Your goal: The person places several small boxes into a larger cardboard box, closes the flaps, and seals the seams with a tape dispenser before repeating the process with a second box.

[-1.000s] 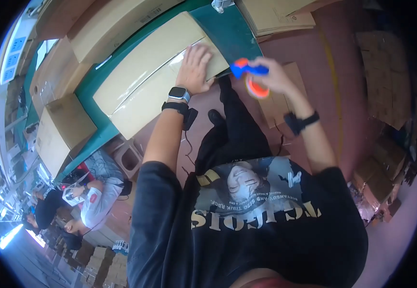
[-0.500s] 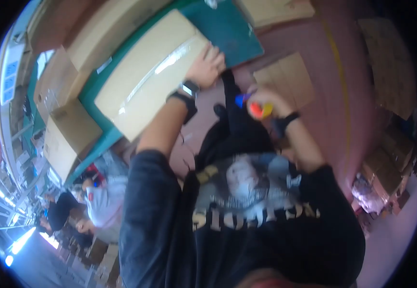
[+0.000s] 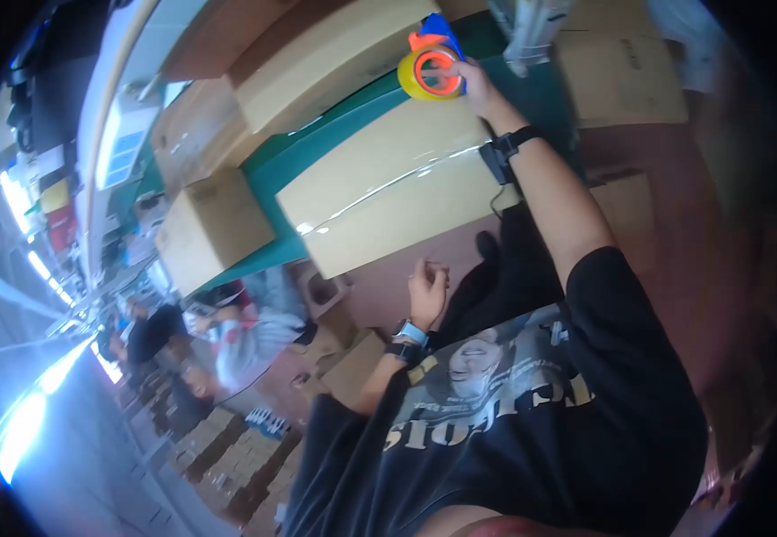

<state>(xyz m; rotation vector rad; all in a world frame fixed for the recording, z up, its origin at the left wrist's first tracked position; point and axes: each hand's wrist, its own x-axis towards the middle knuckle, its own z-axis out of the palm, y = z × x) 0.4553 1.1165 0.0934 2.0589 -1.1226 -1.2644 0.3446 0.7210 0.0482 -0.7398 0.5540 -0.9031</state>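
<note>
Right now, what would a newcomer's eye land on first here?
The orange and blue tape gun in the right hand, at the far end of the taped box on the green table. The left hand hangs free near the box's near edge.

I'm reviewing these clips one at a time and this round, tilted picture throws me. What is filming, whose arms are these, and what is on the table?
There is no machine here. A person wears a wide fisheye camera on the head, looking down at their own body and arms, so the picture is round and straight edges bend.

The right hand reaches out and holds a tape dispenser, orange and blue with a yellow roll, at the far end of a closed cardboard box. A shiny strip of clear tape runs along that box's top. The left hand hangs loosely curled near the box's near edge, holding nothing that I can see.

The box lies on a green table, with more cardboard boxes beside and beyond it. Other people work lower left.
</note>
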